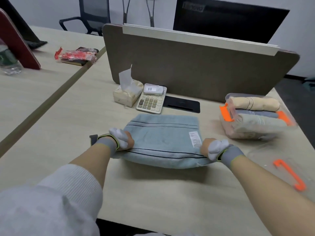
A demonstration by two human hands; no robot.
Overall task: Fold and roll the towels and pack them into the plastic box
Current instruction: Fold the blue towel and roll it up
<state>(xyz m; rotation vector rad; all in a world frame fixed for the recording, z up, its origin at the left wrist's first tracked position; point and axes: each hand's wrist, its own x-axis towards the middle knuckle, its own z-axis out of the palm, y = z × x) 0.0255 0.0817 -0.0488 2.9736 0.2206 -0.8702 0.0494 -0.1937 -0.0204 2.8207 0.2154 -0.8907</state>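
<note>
Left fingers (127, 139): curling over the near-left edge of the light blue towel (163, 138), clamped on it, with the fingertips tucked out of sight under the fold.
Right fingers (207, 147): doing the same at the near-right corner, pinching the towel edge right below its white care label (195, 139).
Left hand (121, 139): wearing a grey wrist strap with white padding on the back, white sleeve pushed up the arm.
Right hand (214, 149): same strap and padding, bare forearm.
Towel: lying folded in the middle of the surface (153, 193), near edge lifting off it a bit between both hands, dark stripes running across.
Plastic box (252, 116): sitting to the right of the towel, well apart from it, holding rolled towels in cream, grey-blue and beige, orange clips on its sides.
Lid (283, 167): clear, lying near the right arm, orange clip on it.
Behind the towel: calculator (150, 102) and tissue pack (127, 94) just beside each other, in front of the divider panel (196, 65).
</note>
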